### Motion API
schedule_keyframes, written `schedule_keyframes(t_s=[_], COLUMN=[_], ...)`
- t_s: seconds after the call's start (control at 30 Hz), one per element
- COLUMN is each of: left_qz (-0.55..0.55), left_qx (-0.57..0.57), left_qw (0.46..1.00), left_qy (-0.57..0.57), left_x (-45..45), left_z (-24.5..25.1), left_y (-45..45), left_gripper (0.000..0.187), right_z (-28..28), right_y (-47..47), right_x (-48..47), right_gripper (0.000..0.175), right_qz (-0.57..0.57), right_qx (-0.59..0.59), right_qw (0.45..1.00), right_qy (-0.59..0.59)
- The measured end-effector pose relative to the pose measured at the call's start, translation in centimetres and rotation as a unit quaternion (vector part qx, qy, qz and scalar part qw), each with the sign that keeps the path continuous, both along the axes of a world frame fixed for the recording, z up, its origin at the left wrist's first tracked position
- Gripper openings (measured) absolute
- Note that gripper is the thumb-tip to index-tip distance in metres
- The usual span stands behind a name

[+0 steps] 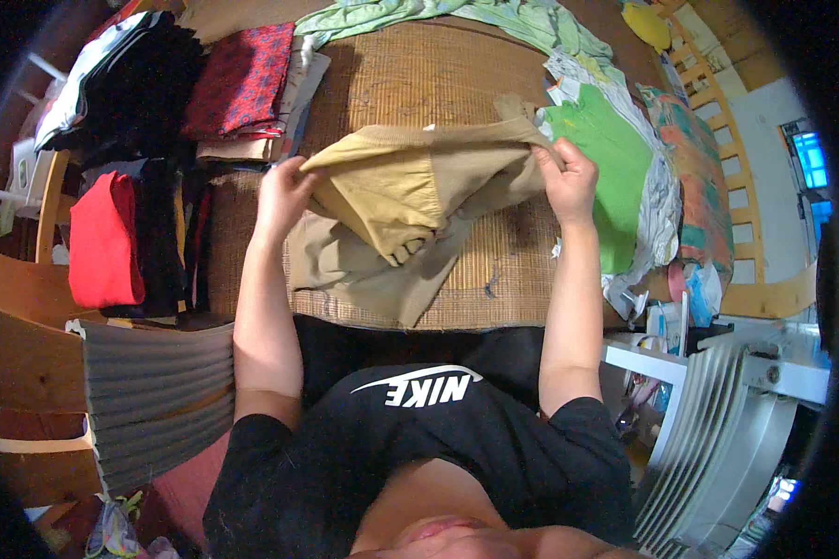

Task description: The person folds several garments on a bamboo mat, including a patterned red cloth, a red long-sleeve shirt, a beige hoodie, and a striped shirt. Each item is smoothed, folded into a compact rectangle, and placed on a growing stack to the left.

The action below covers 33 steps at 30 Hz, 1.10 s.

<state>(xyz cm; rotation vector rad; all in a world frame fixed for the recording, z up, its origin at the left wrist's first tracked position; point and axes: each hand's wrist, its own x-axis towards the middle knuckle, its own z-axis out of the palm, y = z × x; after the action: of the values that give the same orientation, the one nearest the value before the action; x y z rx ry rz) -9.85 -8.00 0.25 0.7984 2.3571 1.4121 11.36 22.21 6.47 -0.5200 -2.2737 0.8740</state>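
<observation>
A tan garment (pixel 489 168), seemingly trousers with a ribbed waistband, is stretched between my two hands above a woven mat (pixel 433 70). Its left end is pinched in my left hand (pixel 287 192), where a yellowish panel like a pocket lining (pixel 377 195) shows on the near side. My right hand (pixel 568 182) grips the waistband's other end, thumb on top. The lower part of the cloth (pixel 349 265) droops onto the mat near its front edge. Dark stitching or cord marks the panel's bottom tip.
Left of the mat stand folded stacks: black clothes (pixel 143 84), a red patterned cloth (pixel 241 80) and a red folded garment (pixel 105 241). On the right lie a green cloth (pixel 605 175) and a plaid pillow (pixel 696 189) beside a wooden bed rail (pixel 737 175). Green fabric (pixel 454 14) curves along the far side.
</observation>
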Motion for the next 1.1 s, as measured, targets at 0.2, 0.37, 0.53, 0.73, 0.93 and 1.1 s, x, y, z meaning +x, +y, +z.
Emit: schedule_keyframes(t_s=[0.2,0.37,0.53,0.73,0.93,1.1], left_qz=[0.065,-0.003,-0.095,-0.091,-0.163,-0.133], left_qx=[-0.058,0.187,0.204,0.063,0.095,-0.323], left_qw=[0.918,0.963,0.924,0.982,0.953,0.932], left_qy=[0.387,-0.195,-0.308,-0.152,-0.236,0.100], left_x=[-1.2,-1.0,-0.7,1.9,0.2,-5.3], left_z=[-1.8,-2.0,-1.4,2.8,2.6,-5.4], left_y=[-0.5,-0.6,-0.8,-2.1,-4.2,4.2], left_gripper=[0.013,0.012,0.014,0.023,0.026,0.020], right_z=[-4.8,-9.1,-8.9,-3.0,-5.1,-14.5], right_y=[0.8,2.7,2.5,2.1,4.1,7.3], right_x=[3.4,5.5,5.1,6.7,6.8,1.6], right_gripper=[0.035,0.025,0.019,0.012,0.012,0.019], right_qz=[0.049,0.110,0.038,0.123,0.158,0.100], right_qx=[-0.134,-0.190,-0.139,-0.354,-0.388,-0.095], right_qw=[0.950,0.889,0.929,0.916,0.895,0.888], right_qy=[-0.278,-0.401,-0.341,-0.146,-0.155,-0.438])
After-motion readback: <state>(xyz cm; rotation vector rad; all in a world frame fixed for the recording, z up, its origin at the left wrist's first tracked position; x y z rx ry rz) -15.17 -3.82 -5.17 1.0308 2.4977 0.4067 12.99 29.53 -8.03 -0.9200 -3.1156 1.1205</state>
